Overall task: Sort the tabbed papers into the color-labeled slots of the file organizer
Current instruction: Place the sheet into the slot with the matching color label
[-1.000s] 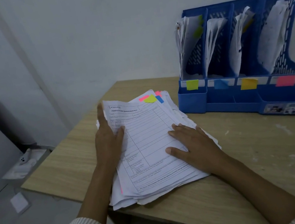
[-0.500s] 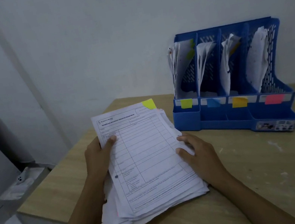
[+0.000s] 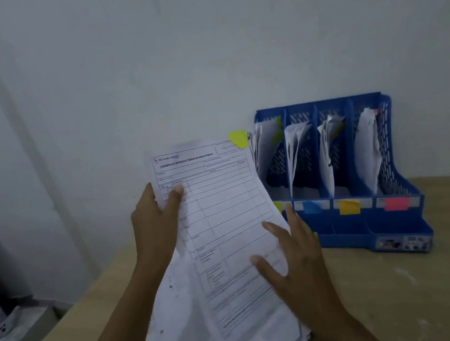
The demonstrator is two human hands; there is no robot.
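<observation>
My left hand [image 3: 156, 224] grips the upper left edge of a paper stack [image 3: 225, 248], which is lifted and tilted toward me. The top sheet is a printed form with a yellow-green tab [image 3: 238, 138] at its upper right corner. My right hand [image 3: 292, 260] presses flat against the stack's right side, fingers spread. Behind stands the blue file organizer [image 3: 397, 218] with several slots, each holding papers. Its front labels are green [image 3: 278, 207], partly hidden by the stack, blue [image 3: 312, 207], yellow [image 3: 349, 206] and pink [image 3: 397, 203].
The wooden table [image 3: 433, 284] runs to the right and front. A white wall stands close behind the organizer. Left of the table, lower down, lies a grey tray with white wrapping [image 3: 9, 334].
The stack went from lying flat on the table to being raised and tilted upright. My left hand moved up its left edge; the other coloured tabs are hidden now.
</observation>
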